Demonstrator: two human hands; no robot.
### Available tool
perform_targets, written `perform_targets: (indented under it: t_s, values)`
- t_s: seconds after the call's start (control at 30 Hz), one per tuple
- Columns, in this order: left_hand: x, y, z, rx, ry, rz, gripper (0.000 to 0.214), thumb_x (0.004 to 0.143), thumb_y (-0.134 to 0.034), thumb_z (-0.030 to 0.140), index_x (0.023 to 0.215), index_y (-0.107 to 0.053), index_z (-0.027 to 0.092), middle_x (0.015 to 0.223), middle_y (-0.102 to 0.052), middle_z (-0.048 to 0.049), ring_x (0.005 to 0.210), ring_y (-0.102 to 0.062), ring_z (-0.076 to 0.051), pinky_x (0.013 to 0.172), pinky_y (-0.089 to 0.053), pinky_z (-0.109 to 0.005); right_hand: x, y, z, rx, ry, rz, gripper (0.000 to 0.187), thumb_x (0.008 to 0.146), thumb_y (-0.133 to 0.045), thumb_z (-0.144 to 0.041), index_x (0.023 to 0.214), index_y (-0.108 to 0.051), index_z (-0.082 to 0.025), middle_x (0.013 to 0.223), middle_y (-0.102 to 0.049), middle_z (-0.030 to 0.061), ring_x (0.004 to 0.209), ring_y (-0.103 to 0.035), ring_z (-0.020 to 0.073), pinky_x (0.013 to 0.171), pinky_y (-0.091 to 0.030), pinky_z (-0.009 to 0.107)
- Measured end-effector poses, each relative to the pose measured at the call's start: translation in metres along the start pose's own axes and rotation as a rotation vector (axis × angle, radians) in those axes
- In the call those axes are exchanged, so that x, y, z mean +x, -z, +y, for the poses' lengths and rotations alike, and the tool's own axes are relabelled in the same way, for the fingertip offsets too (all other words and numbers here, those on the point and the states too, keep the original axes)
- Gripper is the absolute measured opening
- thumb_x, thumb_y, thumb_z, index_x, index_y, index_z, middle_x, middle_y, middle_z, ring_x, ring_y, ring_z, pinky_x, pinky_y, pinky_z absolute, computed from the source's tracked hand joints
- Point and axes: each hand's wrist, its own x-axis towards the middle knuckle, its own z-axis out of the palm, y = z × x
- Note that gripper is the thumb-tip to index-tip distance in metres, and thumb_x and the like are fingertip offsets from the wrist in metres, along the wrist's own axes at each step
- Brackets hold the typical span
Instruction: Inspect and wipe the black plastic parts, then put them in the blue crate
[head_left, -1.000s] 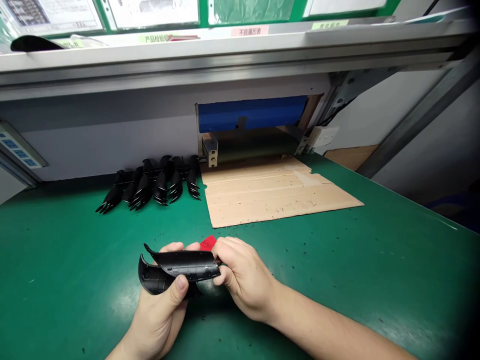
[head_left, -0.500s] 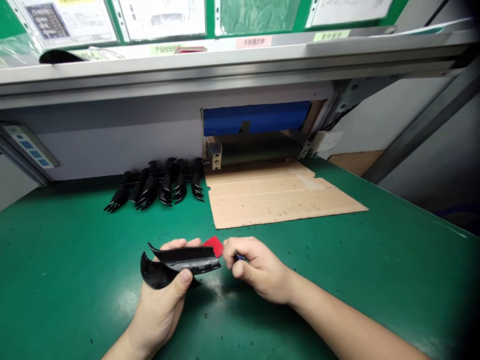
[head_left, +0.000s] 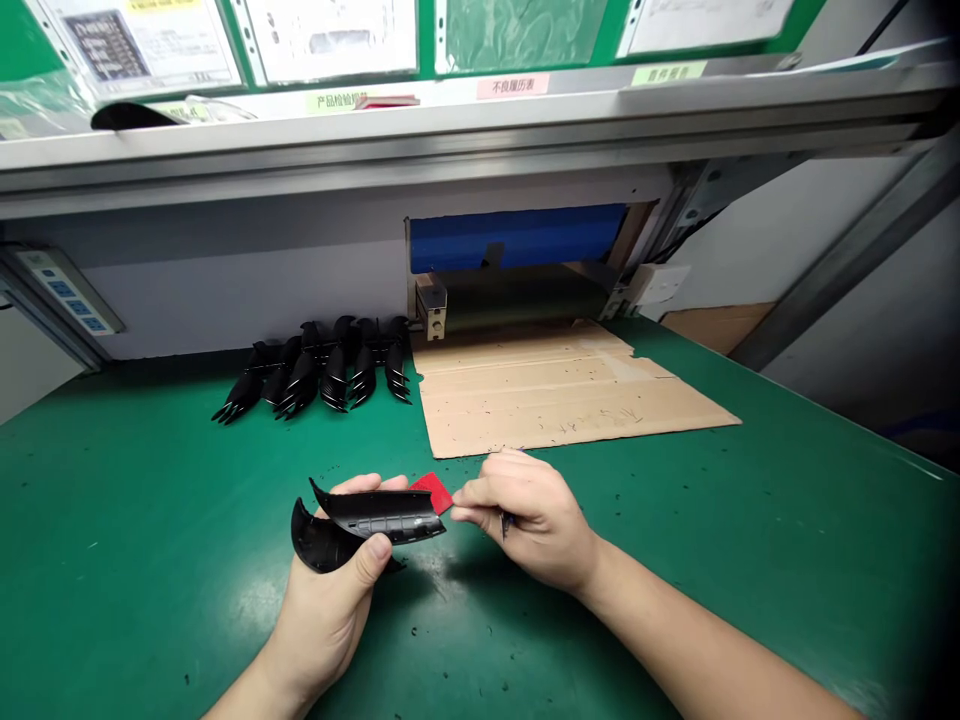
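Note:
My left hand grips a curved black plastic part with a pointed tip, held just above the green table. A second black curved piece sits under it in the same hand. A small red piece shows behind the part's right end. My right hand is closed in a pinch right of the part, its fingertips close to the red piece. A thin dark tool pokes out between its fingers.
A row of several black pronged parts lies at the back left. A flat cardboard sheet covers the back middle, in front of a machine opening with a blue panel. A shelf with papers runs overhead. Black shavings dot the table.
My right hand has drawn away from the end of the black part and turned, now pinching by the red piece. The left hand keeps its hold on the part.

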Motion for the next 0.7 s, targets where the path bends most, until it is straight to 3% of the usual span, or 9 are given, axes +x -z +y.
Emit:
perform_targets:
  t_s: [0.1, 0.2, 0.3, 0.4, 0.57, 0.7]
  values:
    - [-0.001, 0.000, -0.001, -0.001, 0.014, -0.006, 0.049, 0.075, -0.075, 0.024, 0.119, -0.053, 0.025, 0.127, -0.059, -0.0098, 0.118, -0.054, -0.028, 0.103, -0.043, -0.043, 0.000, -0.004, -0.007, -0.026, 0.003, 0.019, 0.041, 0.092, -0.061, -0.054, 0.079, -0.063, -0.016, 0.069, -0.054, 0.0021, 0.061, -0.046, 0.0140, 0.059, -0.034, 0.029]
    - [0.000, -0.001, -0.003, -0.029, 0.098, -0.040, 0.055, 0.076, -0.075, 0.026, 0.125, -0.050, 0.026, 0.129, -0.057, -0.0094, 0.125, -0.048, -0.027, 0.107, -0.039, -0.043, -0.002, -0.009, -0.014, -0.098, 0.038, -0.063, 0.028, 0.099, -0.054, -0.043, 0.092, -0.065, -0.018, 0.078, -0.055, 0.0031, 0.064, -0.047, 0.0147, 0.060, -0.033, 0.029]
    - [0.004, -0.003, -0.005, -0.112, 0.178, -0.060, 0.059, 0.078, -0.071, 0.041, 0.131, -0.048, 0.027, 0.130, -0.056, -0.0093, 0.127, -0.046, -0.029, 0.110, -0.034, -0.044, -0.004, -0.015, -0.020, 0.009, -0.100, -0.018, 0.018, 0.098, -0.052, -0.029, 0.090, -0.063, -0.018, 0.083, -0.053, 0.0035, 0.070, -0.049, 0.0159, 0.063, -0.038, 0.029]
    - [0.008, -0.004, -0.005, -0.229, 0.141, -0.023, 0.066, 0.071, -0.066, 0.061, 0.128, -0.052, 0.029, 0.133, -0.054, -0.0079, 0.129, -0.043, -0.028, 0.111, -0.033, -0.043, -0.006, -0.026, -0.028, 0.193, -0.270, 0.035, 0.012, 0.093, -0.058, -0.029, 0.087, -0.061, -0.019, 0.093, -0.050, 0.0050, 0.081, -0.052, 0.0181, 0.071, -0.044, 0.030]
    - [0.006, -0.003, -0.009, -0.360, 0.167, -0.138, 0.070, 0.063, -0.053, 0.076, 0.118, -0.058, 0.032, 0.141, -0.046, -0.0066, 0.137, -0.031, -0.028, 0.110, -0.033, -0.046, -0.008, -0.045, -0.041, 0.228, -0.347, -0.167, 0.005, 0.087, -0.058, -0.024, 0.085, -0.055, -0.021, 0.106, -0.052, 0.0036, 0.083, -0.051, 0.0178, 0.073, -0.042, 0.030]
    - [0.009, -0.003, -0.009, -0.303, 0.131, -0.174, 0.075, 0.064, -0.039, 0.082, 0.114, -0.059, 0.030, 0.143, -0.044, -0.0079, 0.138, -0.028, -0.028, 0.112, -0.028, -0.048, -0.011, -0.046, -0.038, 0.083, -0.301, -0.263, 0.011, 0.083, -0.059, -0.018, 0.084, -0.049, -0.021, 0.095, -0.056, 0.0007, 0.078, -0.051, 0.0169, 0.066, -0.038, 0.027]
